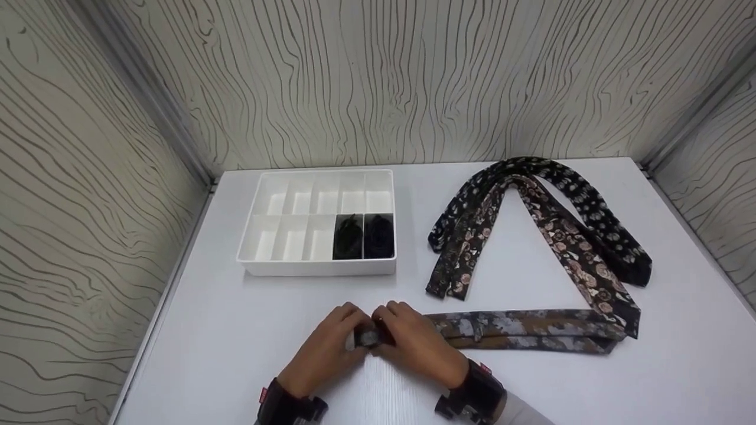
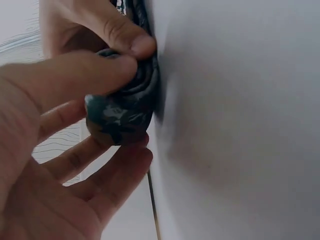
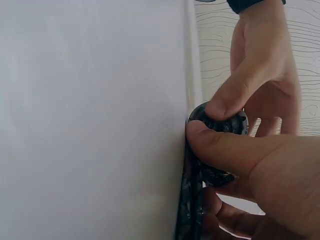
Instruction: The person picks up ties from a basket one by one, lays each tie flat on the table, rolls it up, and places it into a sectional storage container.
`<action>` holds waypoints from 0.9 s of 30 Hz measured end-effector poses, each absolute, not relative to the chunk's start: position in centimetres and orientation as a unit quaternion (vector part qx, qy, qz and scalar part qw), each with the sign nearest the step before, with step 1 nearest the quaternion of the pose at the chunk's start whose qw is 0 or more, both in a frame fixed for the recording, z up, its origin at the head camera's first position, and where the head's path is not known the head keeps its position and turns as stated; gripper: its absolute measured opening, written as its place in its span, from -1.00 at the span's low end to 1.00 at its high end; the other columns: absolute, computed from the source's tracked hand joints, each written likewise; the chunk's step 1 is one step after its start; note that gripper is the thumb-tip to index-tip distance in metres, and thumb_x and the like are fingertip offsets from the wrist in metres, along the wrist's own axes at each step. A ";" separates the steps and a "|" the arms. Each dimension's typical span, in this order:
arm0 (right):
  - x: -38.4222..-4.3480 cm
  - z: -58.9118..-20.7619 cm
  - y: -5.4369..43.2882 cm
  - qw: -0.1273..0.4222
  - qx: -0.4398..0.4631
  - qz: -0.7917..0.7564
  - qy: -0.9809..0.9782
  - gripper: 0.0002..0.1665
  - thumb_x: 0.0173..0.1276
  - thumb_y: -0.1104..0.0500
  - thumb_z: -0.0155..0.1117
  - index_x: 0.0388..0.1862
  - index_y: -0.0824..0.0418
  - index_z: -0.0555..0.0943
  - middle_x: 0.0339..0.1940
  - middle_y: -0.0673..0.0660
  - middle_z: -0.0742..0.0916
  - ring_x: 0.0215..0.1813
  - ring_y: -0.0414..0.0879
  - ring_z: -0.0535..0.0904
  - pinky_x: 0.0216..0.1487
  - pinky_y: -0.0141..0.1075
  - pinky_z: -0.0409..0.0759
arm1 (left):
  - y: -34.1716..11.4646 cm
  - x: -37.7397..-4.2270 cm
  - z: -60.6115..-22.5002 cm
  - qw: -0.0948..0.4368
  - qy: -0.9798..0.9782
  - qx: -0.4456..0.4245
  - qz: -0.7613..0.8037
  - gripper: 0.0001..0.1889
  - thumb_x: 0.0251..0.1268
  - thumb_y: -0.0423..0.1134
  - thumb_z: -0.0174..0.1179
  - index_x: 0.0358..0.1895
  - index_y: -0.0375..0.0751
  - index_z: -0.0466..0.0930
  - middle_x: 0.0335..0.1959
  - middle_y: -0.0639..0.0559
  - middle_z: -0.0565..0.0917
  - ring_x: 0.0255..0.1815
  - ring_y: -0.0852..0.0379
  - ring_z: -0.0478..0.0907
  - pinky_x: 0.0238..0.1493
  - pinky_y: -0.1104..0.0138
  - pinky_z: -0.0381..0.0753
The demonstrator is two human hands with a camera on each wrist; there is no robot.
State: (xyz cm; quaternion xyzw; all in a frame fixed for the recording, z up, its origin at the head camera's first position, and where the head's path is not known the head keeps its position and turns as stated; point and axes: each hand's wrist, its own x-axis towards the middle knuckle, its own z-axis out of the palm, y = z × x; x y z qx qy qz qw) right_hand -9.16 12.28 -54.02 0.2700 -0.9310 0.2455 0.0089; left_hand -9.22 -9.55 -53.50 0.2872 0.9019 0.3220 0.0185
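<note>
Both hands work on a grey and brown patterned necktie, one end of which is wound into a thick roll. My left hand grips the roll from the left, its thumb across the coiled side and its fingers around the outer edge. From the other side my right hand holds the same roll, thumb pressed on the coil close to the left thumb. The unrolled part of the tie runs flat to the right along the white table.
A white divided box stands behind the hands. Two of its front right compartments hold a dark green rolled tie and a dark navy one. Right of it lie a rose-patterned tie and a black spotted tie, bent into arches.
</note>
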 end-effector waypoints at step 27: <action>-9.0 -54.1 13.3 0.011 0.267 0.263 -0.927 -0.53 0.26 -0.03 0.60 0.05 0.02 0.60 -0.20 -0.09 0.68 -0.25 -0.22 0.61 -0.26 -0.36 0.60 | -8.5 -9.0 -53.4 -0.036 0.890 0.312 0.332 -0.61 0.16 -0.23 0.59 0.06 0.01 0.74 0.11 0.13 0.65 0.16 0.15 0.58 0.23 0.25 0.67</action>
